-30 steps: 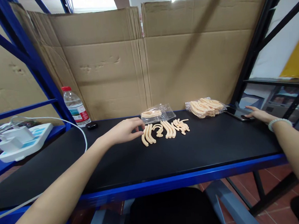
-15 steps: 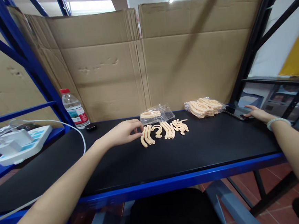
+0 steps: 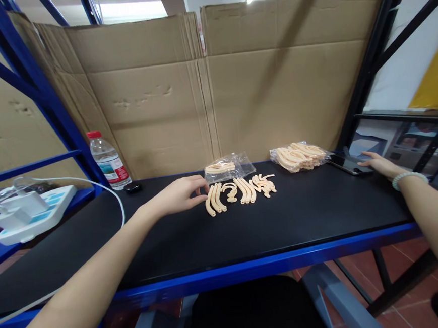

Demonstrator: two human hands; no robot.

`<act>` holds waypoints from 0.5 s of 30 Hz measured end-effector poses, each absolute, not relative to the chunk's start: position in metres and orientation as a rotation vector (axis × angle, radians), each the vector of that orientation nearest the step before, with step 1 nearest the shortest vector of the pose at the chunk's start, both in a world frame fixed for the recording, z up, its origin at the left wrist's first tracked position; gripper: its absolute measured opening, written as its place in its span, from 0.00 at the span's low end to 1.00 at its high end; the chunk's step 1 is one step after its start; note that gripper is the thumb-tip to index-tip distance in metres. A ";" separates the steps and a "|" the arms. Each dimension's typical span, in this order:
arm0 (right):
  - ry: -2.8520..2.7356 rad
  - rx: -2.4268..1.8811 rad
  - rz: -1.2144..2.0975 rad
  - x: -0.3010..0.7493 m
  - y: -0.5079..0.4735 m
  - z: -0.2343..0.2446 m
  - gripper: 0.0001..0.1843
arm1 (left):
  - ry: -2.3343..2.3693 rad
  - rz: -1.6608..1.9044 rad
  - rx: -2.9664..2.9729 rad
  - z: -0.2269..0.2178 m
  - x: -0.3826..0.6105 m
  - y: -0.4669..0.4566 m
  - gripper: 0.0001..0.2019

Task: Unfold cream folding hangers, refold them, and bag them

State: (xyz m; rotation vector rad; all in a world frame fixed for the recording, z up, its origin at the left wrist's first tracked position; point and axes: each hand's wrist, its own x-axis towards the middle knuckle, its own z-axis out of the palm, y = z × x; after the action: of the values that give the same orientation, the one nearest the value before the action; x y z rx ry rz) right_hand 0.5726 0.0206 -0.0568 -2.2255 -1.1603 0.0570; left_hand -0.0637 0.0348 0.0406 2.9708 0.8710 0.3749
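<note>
Several pale orange curved plastic pieces (image 3: 240,191) lie in a row on the black shelf top (image 3: 247,227). My left hand (image 3: 181,193) rests on the shelf just left of them, fingers loosely curled, its fingertips at the leftmost curved piece; nothing is lifted. My right hand (image 3: 377,164) lies flat and open at the far right, fingertips on a dark phone or tablet (image 3: 346,164). A beaded bracelet (image 3: 407,178) is on that wrist. Behind the row sit a small clear bag of pieces (image 3: 229,166) and a fuller bag (image 3: 301,156).
Cardboard sheets (image 3: 212,83) wall off the back. A water bottle (image 3: 105,160) and a small black object (image 3: 132,187) stand at the back left. A white power strip (image 3: 33,213) with a cable lies on the left shelf. Blue rack posts frame both sides.
Almost nothing differs: both hands stay where they were, and the view has shifted slightly.
</note>
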 end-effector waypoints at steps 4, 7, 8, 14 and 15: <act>-1.138 -2.191 0.230 0.574 0.020 -0.057 0.37 | 0.886 0.356 2.965 0.041 -0.063 0.035 0.08; -1.130 -2.182 0.264 0.571 0.019 -0.055 0.37 | 0.895 0.369 2.964 0.041 -0.064 0.035 0.09; -1.128 -2.187 0.267 0.570 0.019 -0.055 0.37 | 0.899 0.372 2.963 0.041 -0.064 0.035 0.09; -1.117 -2.255 0.161 0.570 0.021 -0.053 0.35 | 0.888 0.357 2.969 0.041 -0.064 0.035 0.10; -1.118 -2.261 0.104 0.571 0.022 -0.053 0.34 | 0.887 0.351 2.971 0.041 -0.064 0.035 0.10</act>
State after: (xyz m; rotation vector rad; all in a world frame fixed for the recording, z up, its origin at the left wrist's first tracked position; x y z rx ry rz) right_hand 0.5711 0.0215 -0.0531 -2.2610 -1.1180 0.1038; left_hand -0.0637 0.0348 0.0408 2.9708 0.8872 0.3514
